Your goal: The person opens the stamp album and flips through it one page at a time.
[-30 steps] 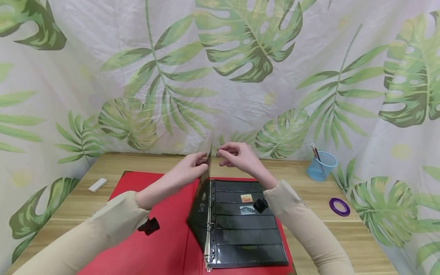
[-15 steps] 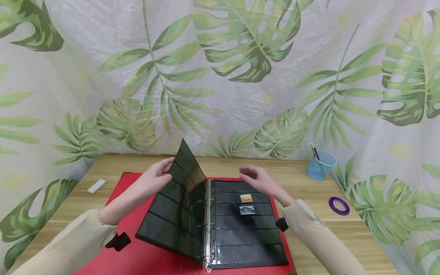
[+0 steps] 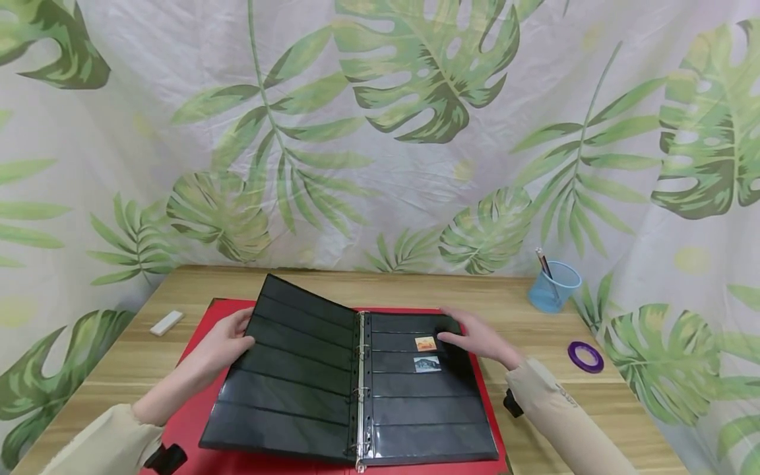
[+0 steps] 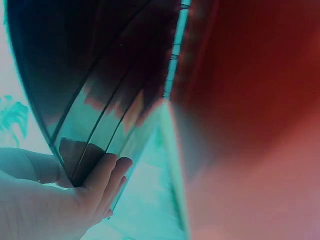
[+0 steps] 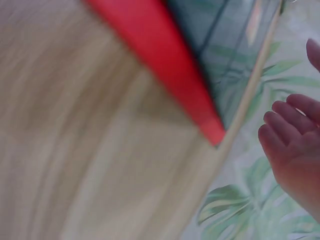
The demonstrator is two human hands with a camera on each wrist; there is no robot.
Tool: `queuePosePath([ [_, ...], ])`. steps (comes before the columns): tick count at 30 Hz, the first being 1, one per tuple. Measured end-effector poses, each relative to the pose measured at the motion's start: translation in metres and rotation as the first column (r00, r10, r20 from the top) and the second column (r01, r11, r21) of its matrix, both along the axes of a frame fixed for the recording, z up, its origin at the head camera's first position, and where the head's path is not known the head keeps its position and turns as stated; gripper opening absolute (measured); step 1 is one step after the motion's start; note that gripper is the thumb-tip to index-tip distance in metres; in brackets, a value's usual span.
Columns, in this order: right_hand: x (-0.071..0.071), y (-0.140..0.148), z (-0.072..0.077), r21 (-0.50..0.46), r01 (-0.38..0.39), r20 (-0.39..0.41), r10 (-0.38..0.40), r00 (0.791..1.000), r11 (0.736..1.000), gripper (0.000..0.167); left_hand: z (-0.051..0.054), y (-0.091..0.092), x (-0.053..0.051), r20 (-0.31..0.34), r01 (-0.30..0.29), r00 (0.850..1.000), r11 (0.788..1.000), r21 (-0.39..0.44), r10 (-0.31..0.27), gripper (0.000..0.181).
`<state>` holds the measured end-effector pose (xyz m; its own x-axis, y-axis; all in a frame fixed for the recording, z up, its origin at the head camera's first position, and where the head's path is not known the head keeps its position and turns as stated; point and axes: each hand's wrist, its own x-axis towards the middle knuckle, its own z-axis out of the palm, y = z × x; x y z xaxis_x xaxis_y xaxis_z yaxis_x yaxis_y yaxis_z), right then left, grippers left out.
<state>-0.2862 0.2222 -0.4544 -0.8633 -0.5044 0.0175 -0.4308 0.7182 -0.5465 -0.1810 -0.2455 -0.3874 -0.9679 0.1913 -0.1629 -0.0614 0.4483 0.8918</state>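
My left hand (image 3: 220,346) grips a glossy page (image 3: 297,376) (ribbed, black). My right hand (image 3: 477,335), fingers relaxed, is at two o'clock over the red binder (image 3: 190,422).

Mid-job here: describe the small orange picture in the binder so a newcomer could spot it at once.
On the wooden table lies an open red binder. In the head view, find the black page right of the metal spine, near the right hand. There, the orange picture sits one row farther away than the grey-blue picture; its warm colour sets it apart.
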Motion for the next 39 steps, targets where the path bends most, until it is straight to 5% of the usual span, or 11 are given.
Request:
queuePosePath([
  [8,-0.005,0.014,-0.016,0.099,0.004,0.013,-0.005,1.0,0.995,0.084,-0.036,-0.011,0.001,0.002,-0.062,0.998,0.996,-0.064,0.063,0.067],
  [13,-0.007,0.02,-0.021,0.145,-0.004,-0.001,0.005,1.0,0.989,0.089,-0.057,-0.014,0.001,-0.137,-0.13,0.986,0.962,-0.24,0.099,0.073],
  [17,-0.008,0.022,-0.024,0.161,-0.014,-0.012,0.016,1.0,0.987,0.092,-0.072,-0.012,0.002,-0.276,-0.186,0.957,0.916,-0.355,0.087,0.077],
  [23,-0.011,0.023,-0.027,0.185,-0.01,-0.013,0.012,1.0,0.983,0.095,-0.086,-0.006,0.002,-0.457,-0.229,0.889,0.894,-0.386,0.03,0.086],
  [25,-0.012,0.023,-0.028,0.181,-0.01,-0.008,0.012,1.0,0.983,0.095,-0.088,-0.005,0.003,-0.478,-0.231,0.878,0.892,-0.39,0.018,0.088],
  [32,-0.014,0.025,-0.03,0.187,-0.025,0.006,0.024,1.0,0.982,0.097,-0.091,0.0,0.007,-0.393,-0.154,0.919,0.885,-0.439,-0.035,0.092],
  [39,-0.014,0.024,-0.029,0.184,-0.032,0.039,0.025,0.999,0.982,0.099,-0.094,-0.004,0.006,-0.398,-0.044,0.899,0.868,-0.495,-0.181,0.092],
])
